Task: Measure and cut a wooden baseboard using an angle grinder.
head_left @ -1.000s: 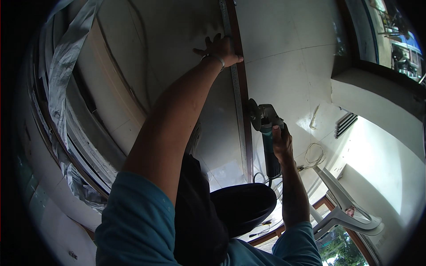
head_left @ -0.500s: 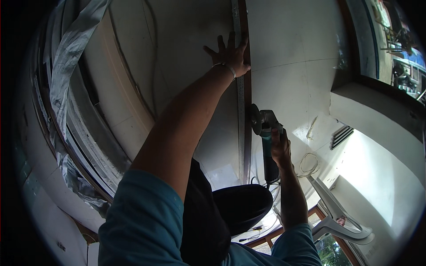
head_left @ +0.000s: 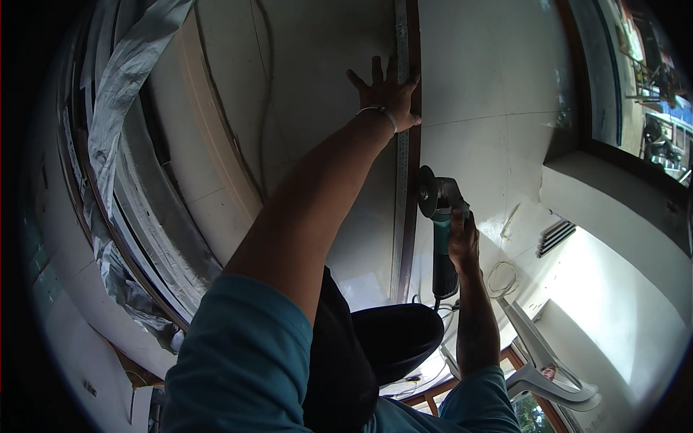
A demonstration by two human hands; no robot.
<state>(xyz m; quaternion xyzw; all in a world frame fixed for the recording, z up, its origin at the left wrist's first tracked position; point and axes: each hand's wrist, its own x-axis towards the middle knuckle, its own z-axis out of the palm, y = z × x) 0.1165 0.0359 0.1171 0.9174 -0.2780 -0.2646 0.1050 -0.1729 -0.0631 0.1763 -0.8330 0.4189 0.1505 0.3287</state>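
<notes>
Head view, going left to right: out at 9 to 10 o'clock there's a bundle of long strips (head_left: 141,195) with a crumpled silvery sheet (head_left: 124,90) draped over it. Next, around 10 to 11 o'clock, a tan board (head_left: 209,130) and then a grey cable (head_left: 268,72).

Just shy of 1 o'clock is the left hand (head_left: 390,97), fingers fanned wide, palm down across a light metal strip (head_left: 401,187) and the dark brown bar (head_left: 413,155) right alongside it. Both run from about 12:30 down toward 5.

At 3 o'clock you've got the angle grinder (head_left: 442,231), green and black, disc (head_left: 427,191) end up. That disc is right by the bar's edge; can't tell if it's actually touching. The right hand (head_left: 463,242) is wrapped around the grinder's body.

Further out: coiled cord (head_left: 503,279) near 4, dark bars (head_left: 556,238) at 3, white plastic chair (head_left: 552,386) between 4 and 5.
</notes>
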